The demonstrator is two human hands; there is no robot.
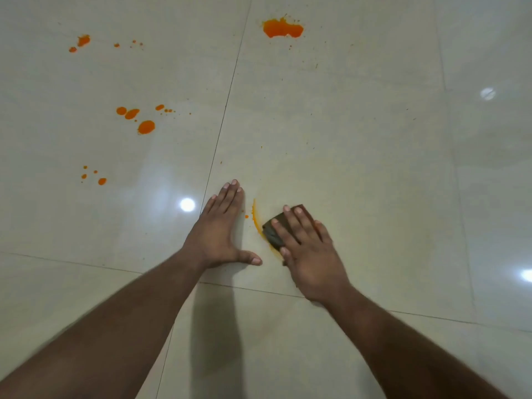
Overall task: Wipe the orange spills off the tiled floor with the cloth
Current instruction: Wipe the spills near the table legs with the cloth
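My right hand [309, 251] presses flat on a small dark folded cloth [272, 230] on the pale tiled floor [359, 168]. A thin curved orange smear [255, 216] lies along the cloth's left edge. My left hand [220, 230] rests flat on the floor just left of the smear, fingers straight and thumb spread. A large orange puddle [282, 28] sits far ahead. Orange drops [146, 127] lie at the middle left, with smaller drops [101, 181] nearer and more splashes [83, 41] at the far left.
Dark grout lines cross the floor, one running up past my left hand [227, 105] and one below both wrists [259, 289]. Bright lamp reflections [187, 204] shine on the glossy tiles.
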